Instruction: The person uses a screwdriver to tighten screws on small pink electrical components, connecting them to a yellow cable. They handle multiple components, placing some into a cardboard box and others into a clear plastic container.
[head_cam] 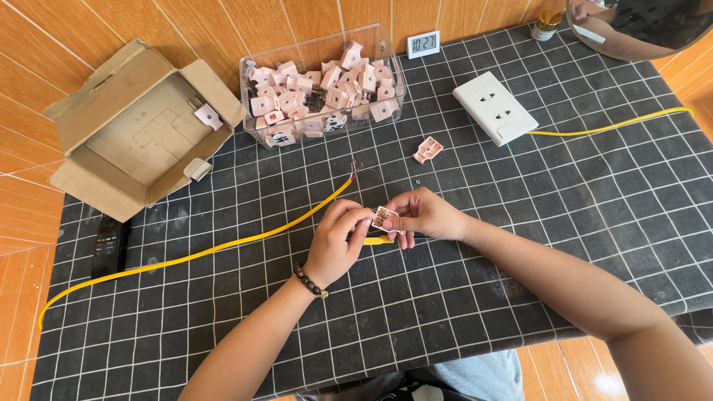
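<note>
My left hand (pixel 334 241) and my right hand (pixel 425 214) meet over the middle of the dark checked mat (pixel 520 245). Together they pinch a small pale pink socket part (pixel 383 217) with metal contacts showing. A short yellow tool handle (pixel 377 240) pokes out under my left fingers. A long yellow cable (pixel 223 247) with bared wire ends runs from the left edge up to just above my left hand. One loose pink part (pixel 428 149) lies further back on the mat.
A clear plastic bin (pixel 324 93) full of pink parts stands at the back. An open cardboard box (pixel 137 126) sits back left, a black remote (pixel 110 245) beside it. A white wall socket (pixel 495 108) with a yellow cable (pixel 609 124), a small digital clock (pixel 423 44) and a round mirror (pixel 639 26) lie back right.
</note>
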